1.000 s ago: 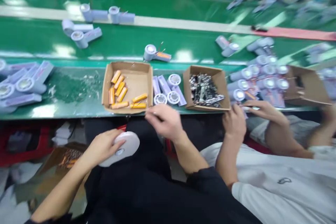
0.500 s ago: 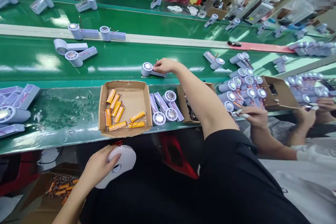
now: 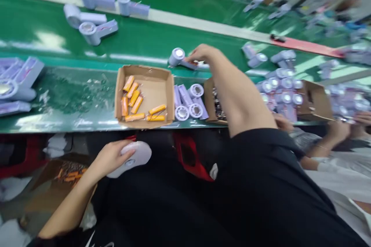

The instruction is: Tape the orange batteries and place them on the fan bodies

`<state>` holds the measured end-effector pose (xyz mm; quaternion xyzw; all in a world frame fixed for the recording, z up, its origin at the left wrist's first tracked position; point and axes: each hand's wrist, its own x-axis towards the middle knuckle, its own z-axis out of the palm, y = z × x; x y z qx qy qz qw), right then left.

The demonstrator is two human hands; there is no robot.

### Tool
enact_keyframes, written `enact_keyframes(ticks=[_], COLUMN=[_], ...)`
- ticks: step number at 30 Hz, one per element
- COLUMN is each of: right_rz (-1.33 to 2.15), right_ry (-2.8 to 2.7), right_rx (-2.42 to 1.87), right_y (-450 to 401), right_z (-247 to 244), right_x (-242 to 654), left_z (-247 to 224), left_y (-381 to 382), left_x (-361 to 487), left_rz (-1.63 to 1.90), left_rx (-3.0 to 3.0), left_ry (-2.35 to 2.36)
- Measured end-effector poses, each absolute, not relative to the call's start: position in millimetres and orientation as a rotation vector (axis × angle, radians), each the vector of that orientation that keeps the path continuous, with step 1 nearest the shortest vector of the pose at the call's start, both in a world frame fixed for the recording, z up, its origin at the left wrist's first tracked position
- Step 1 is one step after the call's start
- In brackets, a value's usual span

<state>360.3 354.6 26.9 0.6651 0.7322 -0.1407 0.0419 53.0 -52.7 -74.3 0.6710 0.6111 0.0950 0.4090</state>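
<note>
Below the table edge, my left hand (image 3: 117, 156) grips a white roll (image 3: 140, 153), flat and disc-shaped with a hole in its middle and a loose white tail. My right hand (image 3: 201, 54) is stretched over the green conveyor belt, its fingers closed on the handle of a lavender handheld fan (image 3: 177, 56) that lies there. Inside the open handle something dark orange shows, partly hidden by the fingers. Between my hands stands a cardboard box (image 3: 171, 96) with several orange batteries (image 3: 136, 104). Beside it lie several lavender fan housings (image 3: 182, 112).
To the right stands a box of small dark parts (image 3: 210, 100). Piled fans (image 3: 281, 85) and co-workers' hands (image 3: 337, 131) are further right. More housings (image 3: 17, 85) lie at the left. A red stool (image 3: 191, 158) and a floor box (image 3: 52, 177) are below.
The view has tilted downward and shifted, so the table sits higher in the picture. My right hand stays at the same fan's handle, and my left hand keeps the white roll.
</note>
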Motion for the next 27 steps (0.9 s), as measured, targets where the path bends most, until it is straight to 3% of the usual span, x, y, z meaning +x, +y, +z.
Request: enact_keyframes(ticks=[4, 6, 8, 9, 13, 16, 23, 27], right_rz=[-0.316, -0.875, -1.267, -1.324, -1.453, -1.4, -0.773, -0.775], right_ry=[2.861, 3.299, 3.171, 3.106, 2.996, 3.005, 3.042, 3.031], right_rx=[2.007, 1.484, 0.806, 0.684, 0.689, 0.754, 0.751, 0.758], right_y=[250.2, 172.9, 97.6, 66.7, 10.8, 11.3, 7.8, 11.3], right_z=[44.4, 36.8, 15.9, 1.2, -57.1, -72.1, -60.4, -65.3], right_x=[341.5, 329.7, 315.7, 308.6, 293.3, 297.4, 299.1, 296.4], left_z=[-55.8, -50.7, -48.2, -47.9, -50.4, -52.2, -40.8, -33.8], left_y=[-66.6, -71.8, -75.1, -76.1, -77.1, -74.5, -52.9, -38.9], left_x=[44.3, 41.5, 41.6, 42.5, 47.6, 50.7, 66.3, 79.1], left_rz=[0.251, 0.246, 0.223, 0.21, 0.156, 0.103, -0.153, -0.255], left_rx=[1.663, 1.687, 1.72, 1.735, 1.775, 1.794, 1.831, 1.86], left_ry=[1.499, 1.483, 1.469, 1.465, 1.479, 1.484, 1.516, 1.5])
